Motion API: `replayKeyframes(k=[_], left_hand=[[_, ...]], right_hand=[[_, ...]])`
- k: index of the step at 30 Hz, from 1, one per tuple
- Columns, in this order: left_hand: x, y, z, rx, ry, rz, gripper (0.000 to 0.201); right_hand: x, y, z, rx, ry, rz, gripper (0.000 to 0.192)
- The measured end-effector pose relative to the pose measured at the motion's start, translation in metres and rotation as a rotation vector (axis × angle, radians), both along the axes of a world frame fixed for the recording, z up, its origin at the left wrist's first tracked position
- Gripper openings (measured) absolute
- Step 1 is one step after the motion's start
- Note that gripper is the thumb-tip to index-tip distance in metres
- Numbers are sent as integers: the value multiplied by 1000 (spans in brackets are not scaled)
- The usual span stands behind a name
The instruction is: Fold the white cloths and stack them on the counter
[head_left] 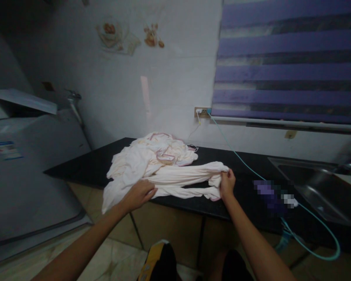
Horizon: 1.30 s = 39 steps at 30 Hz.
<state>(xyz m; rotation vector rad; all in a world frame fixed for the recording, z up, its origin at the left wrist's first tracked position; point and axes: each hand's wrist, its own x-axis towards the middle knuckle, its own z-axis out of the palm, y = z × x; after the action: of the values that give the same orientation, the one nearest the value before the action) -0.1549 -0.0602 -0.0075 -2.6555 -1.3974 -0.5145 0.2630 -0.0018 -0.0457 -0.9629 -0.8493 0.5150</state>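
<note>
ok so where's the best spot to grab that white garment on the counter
Probably the two ends of the long stretched part of the white garment, coming from the near counter edge. The right hand already pinches the bunched end; the left hand rests where it meets the heap.

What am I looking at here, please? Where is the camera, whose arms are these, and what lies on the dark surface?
The one picture comes from a camera worn on a person's head, looking forward and down, so both arms belong to that person. There is no machine. On the black counter lies a pale, crumpled garment with pink edging. The left hand rests on its near part; the right hand grips one bunched end. A teal cable runs from a wall socket across the counter. A metal sink is on the right, and a grey appliance stands on the left.
</note>
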Motion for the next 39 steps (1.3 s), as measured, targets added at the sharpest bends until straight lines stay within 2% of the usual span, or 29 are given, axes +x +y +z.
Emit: replayKeyframes(k=[3,5,8,11,13,15,17,20,21,26,28,30,33,36,39], left_hand=[[-3,8,6,83,16,69,33],[15,10,10,138,-18,97,29],[70,0,14,128,-120,25,31],[139,-24,14,2,-200,-137,36],[179,-42,13,-67,-251,-255,52],[206,-56,12,-101,-260,-327,64],[218,-63,9,-102,-243,-328,56],[218,-61,6,-104,-218,-285,28],[215,-59,5,-120,-220,-277,25],[208,-53,3,-211,-229,-180,35],[203,-51,4,-219,-181,-138,41],[191,-48,6,-231,-144,-138,45],[157,-33,10,-251,-139,-134,58],[113,-11,18,-257,-127,-60,60],[81,9,31,-274,-82,54,57]], right_hand=[[1,3,-2,-73,127,-64,45],[0,6,-3,-102,153,-53,45],[-2,8,-6,-119,158,-25,47],[-3,8,-7,-142,156,-9,48],[-3,8,-8,-153,143,-4,48],[-1,7,-7,-159,114,1,47],[0,5,-6,-161,78,5,47],[1,1,-3,-167,29,27,47],[1,-2,-2,-176,17,53,48],[15,-18,1,-253,-29,270,55],[28,-25,2,-270,-115,277,55],[41,-33,3,-266,-250,206,51],[58,-46,7,-231,-519,33,40],[68,-59,8,-252,-763,-113,31],[73,-68,5,-310,-864,-163,21]])
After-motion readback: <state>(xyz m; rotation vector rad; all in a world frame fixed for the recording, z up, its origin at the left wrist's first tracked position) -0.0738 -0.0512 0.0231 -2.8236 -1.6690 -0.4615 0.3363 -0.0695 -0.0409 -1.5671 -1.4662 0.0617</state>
